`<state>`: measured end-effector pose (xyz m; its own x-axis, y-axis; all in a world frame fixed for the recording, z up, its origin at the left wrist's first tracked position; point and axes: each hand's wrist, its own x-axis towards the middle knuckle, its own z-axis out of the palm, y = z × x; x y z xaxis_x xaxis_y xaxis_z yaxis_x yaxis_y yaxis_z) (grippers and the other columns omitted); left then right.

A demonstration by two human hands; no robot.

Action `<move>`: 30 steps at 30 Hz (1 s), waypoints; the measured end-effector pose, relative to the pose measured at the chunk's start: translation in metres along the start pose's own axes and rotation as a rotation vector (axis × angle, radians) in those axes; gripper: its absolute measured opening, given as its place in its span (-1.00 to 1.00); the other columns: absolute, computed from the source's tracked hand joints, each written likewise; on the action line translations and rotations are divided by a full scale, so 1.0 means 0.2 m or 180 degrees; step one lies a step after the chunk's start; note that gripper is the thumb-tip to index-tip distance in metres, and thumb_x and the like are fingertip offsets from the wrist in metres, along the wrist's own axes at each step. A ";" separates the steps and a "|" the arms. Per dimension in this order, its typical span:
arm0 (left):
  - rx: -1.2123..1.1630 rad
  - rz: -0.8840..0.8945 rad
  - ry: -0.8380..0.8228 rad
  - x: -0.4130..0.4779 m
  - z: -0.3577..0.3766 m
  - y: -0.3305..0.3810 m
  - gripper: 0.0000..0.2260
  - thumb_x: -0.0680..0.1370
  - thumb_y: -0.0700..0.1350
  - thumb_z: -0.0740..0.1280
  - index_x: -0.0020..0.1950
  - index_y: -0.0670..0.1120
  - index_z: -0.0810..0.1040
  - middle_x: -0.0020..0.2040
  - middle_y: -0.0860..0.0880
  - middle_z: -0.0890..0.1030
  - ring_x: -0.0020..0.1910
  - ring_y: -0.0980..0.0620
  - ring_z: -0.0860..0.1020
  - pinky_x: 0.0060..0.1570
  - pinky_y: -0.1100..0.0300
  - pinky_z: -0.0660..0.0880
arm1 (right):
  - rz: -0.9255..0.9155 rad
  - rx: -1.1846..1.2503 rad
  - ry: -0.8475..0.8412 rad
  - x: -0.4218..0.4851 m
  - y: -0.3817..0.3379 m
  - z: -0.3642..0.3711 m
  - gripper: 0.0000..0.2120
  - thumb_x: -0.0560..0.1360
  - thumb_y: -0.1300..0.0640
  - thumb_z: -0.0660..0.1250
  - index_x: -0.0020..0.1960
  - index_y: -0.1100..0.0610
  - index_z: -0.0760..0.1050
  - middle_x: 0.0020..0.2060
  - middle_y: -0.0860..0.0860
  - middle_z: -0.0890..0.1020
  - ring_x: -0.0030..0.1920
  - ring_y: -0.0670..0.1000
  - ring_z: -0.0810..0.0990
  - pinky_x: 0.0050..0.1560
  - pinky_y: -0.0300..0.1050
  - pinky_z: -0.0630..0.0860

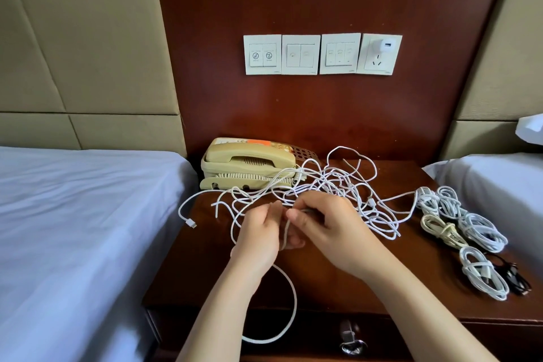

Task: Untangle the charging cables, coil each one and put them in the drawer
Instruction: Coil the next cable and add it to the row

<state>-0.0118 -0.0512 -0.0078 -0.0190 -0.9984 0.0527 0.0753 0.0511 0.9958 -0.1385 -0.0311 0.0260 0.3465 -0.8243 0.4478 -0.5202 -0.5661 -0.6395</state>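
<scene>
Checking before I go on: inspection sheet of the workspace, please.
Surface: wooden nightstand; drawer below shut.
Job's things: tangle of white cables mid-table; coiled bundles at the right edge, white, cream, black.
Clutter: beige telephone, back left.
Hands: left hand and right hand both pinch a white cable before the tangle.
Cables: a loop hangs over the front edge; a connector end lies at the left edge.
Surroundings: left bed, right bed; switch plates and plugged-in charger on the wall.
</scene>
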 end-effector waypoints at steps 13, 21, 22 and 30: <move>-0.0504 -0.0625 -0.0624 -0.09 0.03 0.06 -0.63 0.61 -0.27 -0.05 -0.39 -0.14 0.27 -0.61 0.05 0.15 -0.66 0.14 0.12 -0.61 0.30 0.27 | -0.0092 -0.0408 0.0065 0.02 0.08 0.00 -0.82 0.51 0.05 0.36 -0.27 0.00 0.47 -0.39 -0.10 0.55 -0.31 -0.10 0.47 -0.29 -0.23 0.35; -0.0849 -0.1024 -0.1312 -0.14 0.07 0.08 -0.57 0.61 0.06 -0.01 -0.45 -0.04 0.18 -0.51 0.06 0.06 -0.58 0.14 0.03 -0.62 0.31 0.08 | 0.0113 0.0336 -0.0022 0.02 0.15 -0.06 -0.68 0.43 -0.11 0.32 -0.39 0.04 0.39 -0.51 -0.09 0.36 -0.43 -0.14 0.27 -0.40 -0.25 0.22; -0.0961 -0.1012 -0.1391 -0.14 0.07 0.08 -0.56 0.60 0.08 0.00 -0.45 -0.04 0.19 -0.51 0.07 0.05 -0.58 0.14 0.02 -0.62 0.31 0.09 | 0.0137 0.0470 -0.0034 0.02 0.16 -0.06 -0.68 0.42 -0.12 0.28 -0.38 0.06 0.39 -0.50 -0.07 0.37 -0.44 -0.14 0.27 -0.40 -0.28 0.22; -0.2050 -0.0689 -0.1167 -0.13 0.06 0.10 -0.68 0.51 -0.03 0.15 -0.45 -0.06 0.34 -0.54 0.09 0.16 -0.61 0.19 0.13 -0.60 0.34 0.17 | 0.0321 0.0039 -0.0471 -0.01 0.27 -0.01 -0.63 0.60 0.02 0.19 -0.36 0.10 0.41 -0.46 0.08 0.44 -0.41 -0.13 0.33 -0.32 -0.17 0.29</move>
<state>-0.0213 -0.0246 0.0108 -0.4200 -0.9075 -0.0051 0.5956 -0.2799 0.7529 -0.1699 -0.0594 -0.0082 0.4047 -0.8690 0.2847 -0.5487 -0.4798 -0.6846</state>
